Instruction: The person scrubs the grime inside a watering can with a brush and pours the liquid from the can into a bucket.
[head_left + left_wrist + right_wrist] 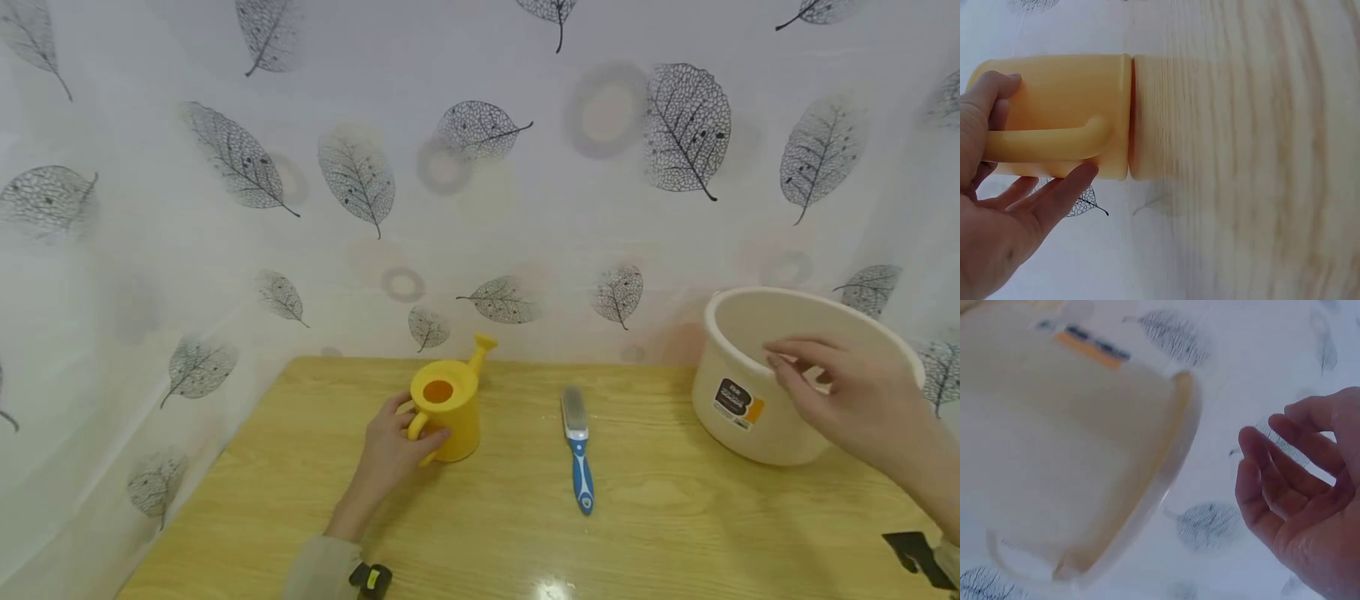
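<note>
A yellow watering can (459, 425) stands upright toward the back left of the table, its spout pointing to the back right. My left hand (396, 446) grips it at the handle side, thumb and fingers on either side of the handle (1047, 144). To the right lies a brush (577, 454) with a blue and white handle and a grey head. My right hand (855, 396) is raised in front of the rim of a large cream bucket (780, 429), fingers loosely bent, nothing between them. In the right wrist view, a gap shows between that hand and the bucket rim (1175, 450).
The wood-grain table (487, 533) ends at a pale curtain (525, 225) with a leaf print, which hangs behind and along the left side. The bucket, with a label on its front, takes up the back right of the table.
</note>
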Tool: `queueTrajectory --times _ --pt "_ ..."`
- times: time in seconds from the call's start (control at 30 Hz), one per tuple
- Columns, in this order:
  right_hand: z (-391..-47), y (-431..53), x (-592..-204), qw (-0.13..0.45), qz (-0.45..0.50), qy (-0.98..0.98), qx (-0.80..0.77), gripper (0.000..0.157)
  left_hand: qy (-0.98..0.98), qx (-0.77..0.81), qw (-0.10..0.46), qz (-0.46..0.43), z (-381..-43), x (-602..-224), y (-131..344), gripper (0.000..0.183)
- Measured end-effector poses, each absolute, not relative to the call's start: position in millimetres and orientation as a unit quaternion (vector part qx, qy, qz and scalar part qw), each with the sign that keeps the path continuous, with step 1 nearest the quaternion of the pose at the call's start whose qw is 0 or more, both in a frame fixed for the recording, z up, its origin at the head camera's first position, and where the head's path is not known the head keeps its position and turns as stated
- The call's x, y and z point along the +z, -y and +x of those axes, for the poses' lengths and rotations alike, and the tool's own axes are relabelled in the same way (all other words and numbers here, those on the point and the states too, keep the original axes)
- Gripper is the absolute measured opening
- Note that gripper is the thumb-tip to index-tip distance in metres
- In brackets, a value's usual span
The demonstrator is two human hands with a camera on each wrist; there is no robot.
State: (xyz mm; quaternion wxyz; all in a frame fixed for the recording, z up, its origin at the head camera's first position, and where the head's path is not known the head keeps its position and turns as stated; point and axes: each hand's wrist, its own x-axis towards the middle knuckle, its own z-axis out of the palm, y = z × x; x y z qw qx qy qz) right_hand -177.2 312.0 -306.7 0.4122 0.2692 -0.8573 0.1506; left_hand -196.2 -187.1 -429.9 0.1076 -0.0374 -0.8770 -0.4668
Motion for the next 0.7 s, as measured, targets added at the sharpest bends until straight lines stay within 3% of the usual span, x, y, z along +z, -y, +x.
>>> queueTrajectory --times 0.07,0.17,0.37,0.57,0.7 --pt "-178 -327 -302 0.401 0.206 0.88 0.149 0.02 0.879 -0.459 0.118 -0.041 -197 -429 186 0.035" --pt "-183 -350 -299 0.404 0.133 0.89 0.167 0.02 0.881 -0.453 0.131 -0.042 -197 -430 185 0.034" --pt "-205 -393 -302 0.4 0.017 0.893 0.204 0.031 0.882 -0.443 0.149 -0.05 -198 -430 183 0.034" --pt "-224 -418 -317 0.328 -0.113 0.911 0.222 0.041 0.877 -0.453 0.152 -0.058 -197 -427 182 0.048" --pt "-254 -468 -347 0.296 -0.166 0.911 0.234 0.051 0.879 -0.442 0.164 -0.072 -195 -425 181 0.051"
